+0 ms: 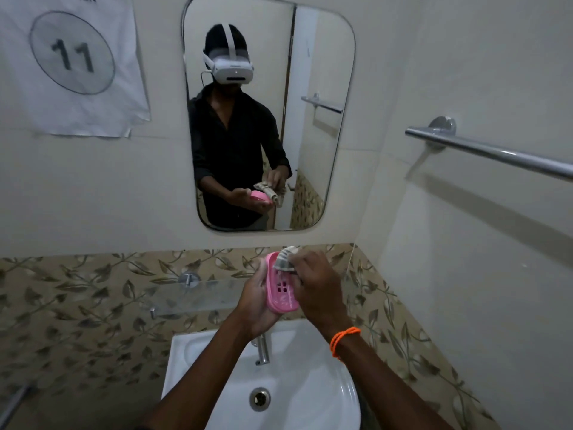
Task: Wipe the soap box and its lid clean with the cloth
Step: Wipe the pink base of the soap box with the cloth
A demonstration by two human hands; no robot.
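A pink soap box (280, 290) with slots in its base lies tilted in my left hand (255, 301), held above the sink with its open side facing me. My right hand (316, 282) grips a bunched pale checked cloth (285, 259) and presses it into the far end of the box. An orange thread band circles my right wrist. I see no separate lid. The mirror repeats both hands, the box and the cloth.
A white sink (198, 361) with a chrome tap (263, 349) lies just below my hands. A glass shelf (192, 297) juts from the leaf-patterned tiles at left. A mirror (310, 57) hangs above, and a steel towel rail (490, 152) crosses the right wall.
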